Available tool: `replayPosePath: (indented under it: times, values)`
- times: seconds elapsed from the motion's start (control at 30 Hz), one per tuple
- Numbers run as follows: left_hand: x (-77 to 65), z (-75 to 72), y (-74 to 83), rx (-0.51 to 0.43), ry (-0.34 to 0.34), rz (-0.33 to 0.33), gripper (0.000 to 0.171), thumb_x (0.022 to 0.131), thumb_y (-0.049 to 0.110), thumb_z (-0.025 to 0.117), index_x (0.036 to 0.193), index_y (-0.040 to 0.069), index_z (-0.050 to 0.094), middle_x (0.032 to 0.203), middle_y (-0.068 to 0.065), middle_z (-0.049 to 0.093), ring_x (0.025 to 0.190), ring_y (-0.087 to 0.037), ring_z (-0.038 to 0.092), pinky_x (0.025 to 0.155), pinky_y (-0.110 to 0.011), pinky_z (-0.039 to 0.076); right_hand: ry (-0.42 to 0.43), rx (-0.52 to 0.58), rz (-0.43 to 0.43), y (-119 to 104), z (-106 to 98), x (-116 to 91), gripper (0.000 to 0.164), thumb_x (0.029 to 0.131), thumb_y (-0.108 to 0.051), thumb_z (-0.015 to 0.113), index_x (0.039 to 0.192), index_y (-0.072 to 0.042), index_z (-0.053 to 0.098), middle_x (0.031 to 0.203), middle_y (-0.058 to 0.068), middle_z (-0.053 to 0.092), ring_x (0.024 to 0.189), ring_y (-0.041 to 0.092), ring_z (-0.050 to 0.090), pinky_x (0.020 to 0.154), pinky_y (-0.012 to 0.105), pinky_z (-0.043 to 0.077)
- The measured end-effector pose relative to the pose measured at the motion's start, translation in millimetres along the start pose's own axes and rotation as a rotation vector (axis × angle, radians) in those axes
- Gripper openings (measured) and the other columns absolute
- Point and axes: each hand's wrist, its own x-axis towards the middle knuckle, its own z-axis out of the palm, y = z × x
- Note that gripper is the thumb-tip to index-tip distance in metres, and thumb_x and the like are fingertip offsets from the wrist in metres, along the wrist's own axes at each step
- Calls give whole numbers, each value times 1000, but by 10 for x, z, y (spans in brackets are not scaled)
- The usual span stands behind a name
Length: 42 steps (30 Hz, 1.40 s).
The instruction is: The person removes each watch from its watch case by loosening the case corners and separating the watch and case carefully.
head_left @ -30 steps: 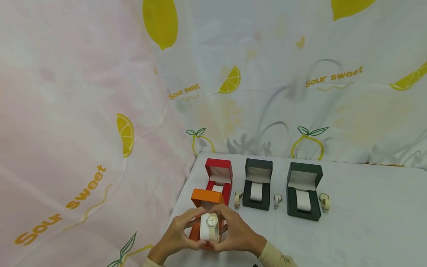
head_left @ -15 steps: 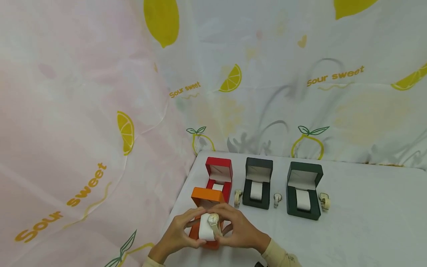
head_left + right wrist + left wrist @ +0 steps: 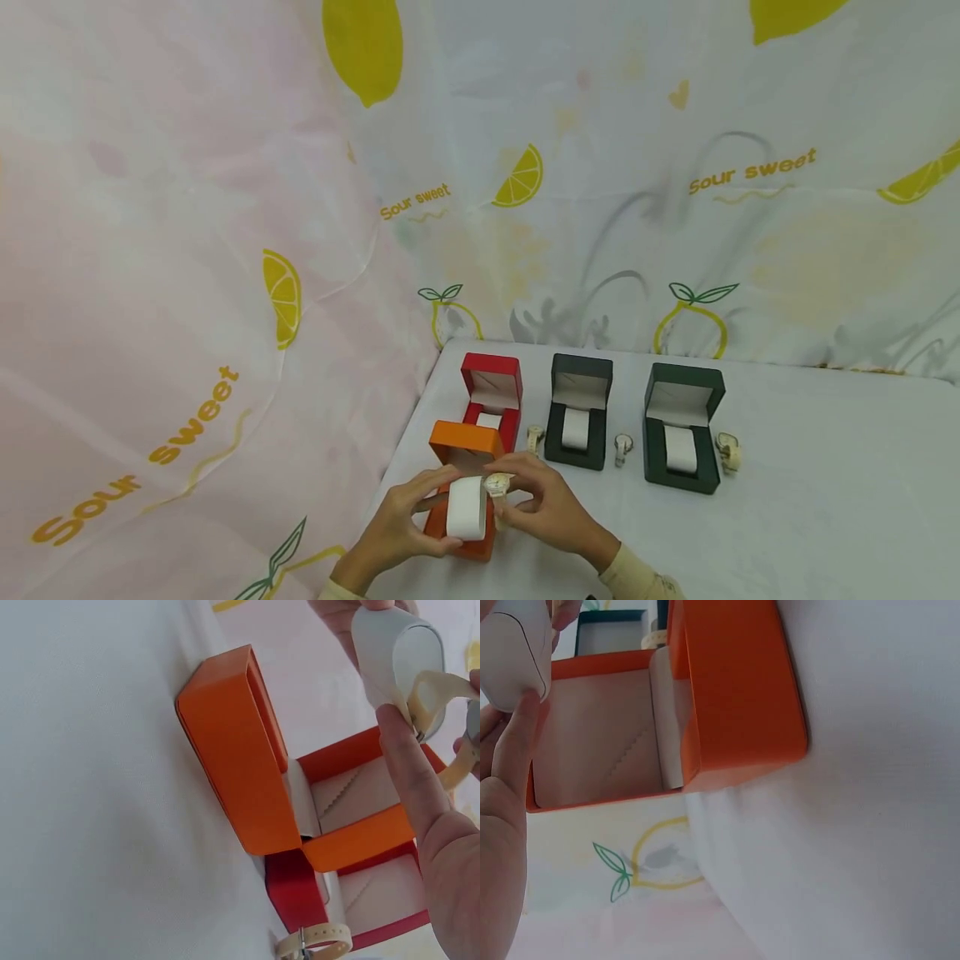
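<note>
My left hand grips a white watch cushion by its two ends, just above the open orange watch box. In my right hand a small round-faced wristwatch with a cream strap is pinched, right of the cushion. The right wrist view shows the looped strap beside the cushion's end, and a right fingertip close to both; whether they touch there I cannot tell. Bare cushion surface and the box's orange wall appear in the left wrist view.
Behind the orange box stands an open red box. Further right are an open black box and an open dark green box, each holding a white cushion. Loose watches lie beside them: one, another and a third.
The watch has slid off the white cushion to the right, carried by my right hand. My left hand has stayed nearly still with the cushion.
</note>
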Motion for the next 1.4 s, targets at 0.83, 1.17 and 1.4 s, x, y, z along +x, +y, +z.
replayPosePath:
  times: [0.83, 1.17, 1.4]
  values:
    - [-96, 13, -64, -38, -1, -103, 71, 70, 6, 87, 132, -5, 54, 129, -29, 56, 113, -35, 59, 78, -44, 55, 119, -86, 162, 368, -118, -28, 25, 99, -19, 58, 114, -4, 71, 133, 15, 51, 126, 35, 46, 94, 34, 51]
    - [-156, 32, -224, -38, -20, -124, 75, 70, 8, 88, 133, -9, 51, 133, -28, 53, 116, -38, 57, 81, -42, 55, 252, -144, 180, 471, -126, 3, 14, 90, -18, 71, 97, -7, 77, 118, 13, 62, 114, 29, 56, 86, 24, 53]
    - [-232, 74, -398, -31, -18, -161, 76, 74, 25, 86, 136, 0, 52, 137, -18, 54, 117, -27, 58, 82, -37, 55, 262, -163, 220, 591, -137, 15, 21, 84, -15, 77, 103, -7, 72, 115, 10, 62, 98, 22, 64, 81, 24, 55]
